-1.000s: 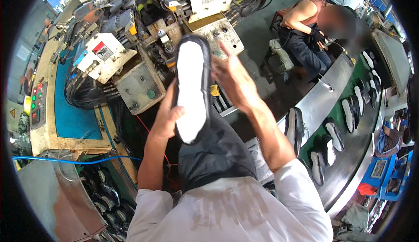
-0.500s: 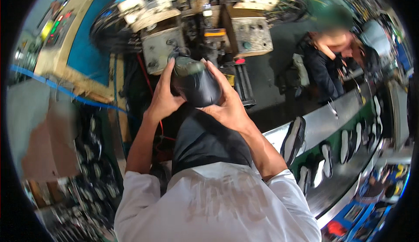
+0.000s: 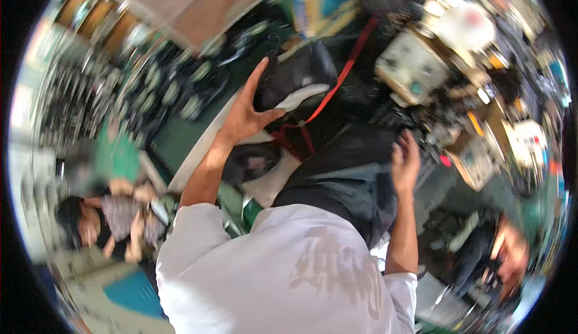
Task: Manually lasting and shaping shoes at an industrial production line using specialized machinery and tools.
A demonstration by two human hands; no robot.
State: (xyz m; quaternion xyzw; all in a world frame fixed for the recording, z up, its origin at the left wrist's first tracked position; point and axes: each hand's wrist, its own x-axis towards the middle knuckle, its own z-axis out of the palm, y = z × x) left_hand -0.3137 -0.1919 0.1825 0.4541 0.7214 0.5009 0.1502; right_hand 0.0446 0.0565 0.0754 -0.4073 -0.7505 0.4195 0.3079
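My left hand [image 3: 245, 115] is raised ahead of me and grips a black shoe with a white sole [image 3: 295, 82] from its left side. A red strap [image 3: 337, 84] runs across the shoe toward the upper right. My right hand [image 3: 407, 162] hangs lower at the right, holding nothing, its fingers loosely curled beside my dark apron [image 3: 346, 177]. The whole picture is blurred by motion.
Racks of dark shoes [image 3: 138, 87] fill the upper left. Grey machines with cables [image 3: 421, 63] stand at the upper right. A seated person [image 3: 114, 213] is at the left and another person [image 3: 494, 244] at the lower right.
My view has swung far round, so the machines now lie at the right. Both hands held the shoe before; now only my left hand holds it and my right hand has dropped away.
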